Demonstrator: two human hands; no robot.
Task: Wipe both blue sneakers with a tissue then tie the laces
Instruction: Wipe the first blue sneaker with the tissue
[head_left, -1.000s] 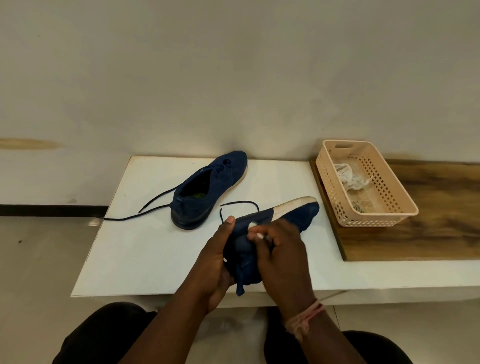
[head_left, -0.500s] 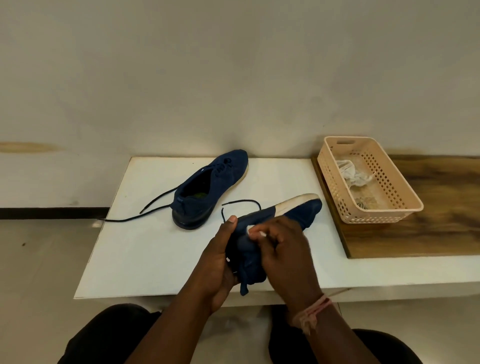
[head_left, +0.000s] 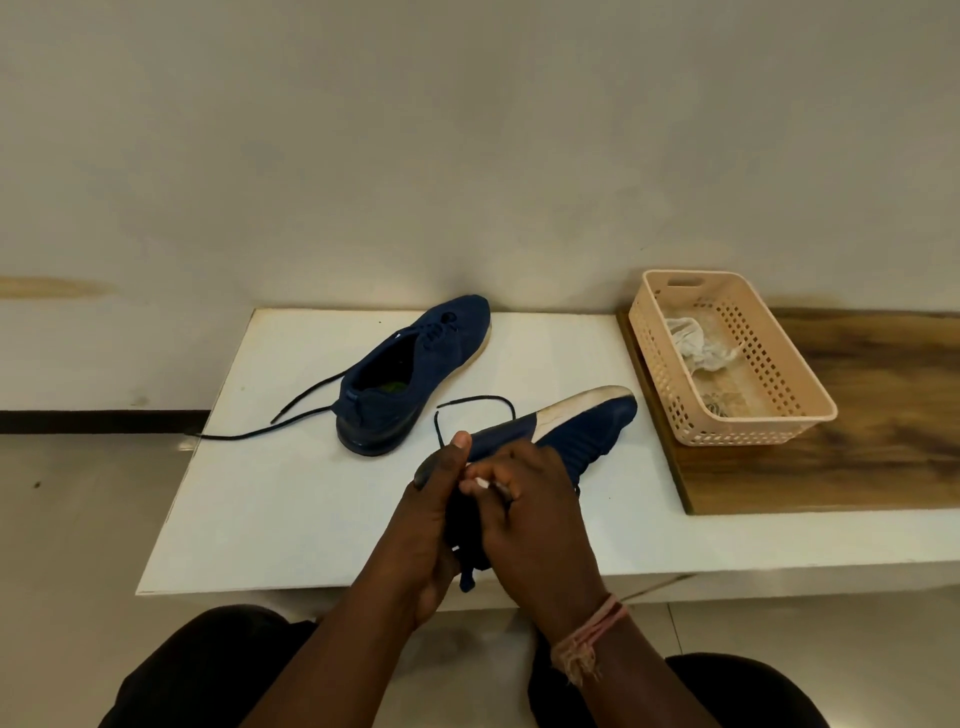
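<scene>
One blue sneaker (head_left: 582, 431) is tipped on its side above the white table (head_left: 291, 499), its white-and-blue sole facing up and its toe toward the basket. My left hand (head_left: 426, 525) grips its heel end, thumb up on the sole edge. My right hand (head_left: 530, 514) presses a small white tissue (head_left: 480, 483) against the shoe; only a sliver of tissue shows between the fingers. The other blue sneaker (head_left: 410, 374) stands upright at the back of the table, its dark laces (head_left: 291, 410) untied and trailing left past the table edge.
A beige perforated basket (head_left: 779, 421) with crumpled used tissues (head_left: 696, 345) sits on a wooden board (head_left: 857, 457) at the right. A wall runs close behind the table. My knees are under the near edge.
My right hand has slid the tissue slightly left along the held sneaker toward my left thumb. The shoe has stayed almost still, and the other sneaker has not moved.
</scene>
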